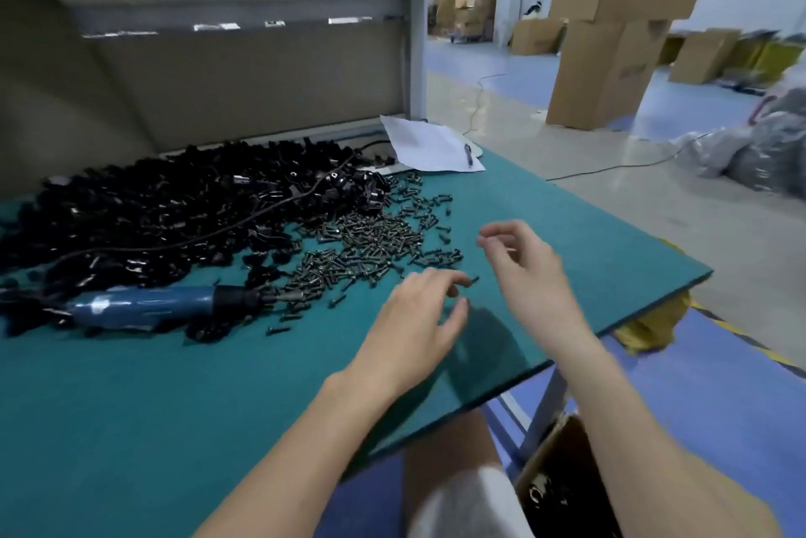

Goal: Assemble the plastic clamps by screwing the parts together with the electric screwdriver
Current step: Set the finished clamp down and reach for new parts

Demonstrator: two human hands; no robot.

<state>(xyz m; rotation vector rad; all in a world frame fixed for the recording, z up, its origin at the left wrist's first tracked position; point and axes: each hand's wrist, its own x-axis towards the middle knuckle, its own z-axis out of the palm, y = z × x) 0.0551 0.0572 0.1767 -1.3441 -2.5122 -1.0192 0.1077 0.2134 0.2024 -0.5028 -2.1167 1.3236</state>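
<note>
Bench with green mat. Task stock is laid out on the left half. A large heap of black clamp parts is banked toward the rear panel. A scatter of screws is spilled just beside the heap's right edge, nearer the hands. The placing is judged deliberate: both kinds of part are kept within one reach.

The electric screwdriver is laid flat on the mat at the heap's near edge, bit end pointed right into the screws. A cord is trailed across the heap. The tool is not held, and is judged parked until parts are mated.

The left hand is held low over the mat at the scatter's near-right fringe, palm down, fingers loosely spread and slightly bent, thumb apart. A lone screw is seen at the fingertips; whether it is touched cannot be told. Nothing is seen gripped.

The right hand is raised above the mat just right of the left, fingers curled inward. Blur prevents telling whether anything small is pinched there.

The step is judged to be screw-picking; no clamp is in hand.

Also noted: a paper sheet with a pen is set at the far corner, away from the work. An open carton is placed below the bench edge, with dark parts inside, probably for finished pieces.
</note>
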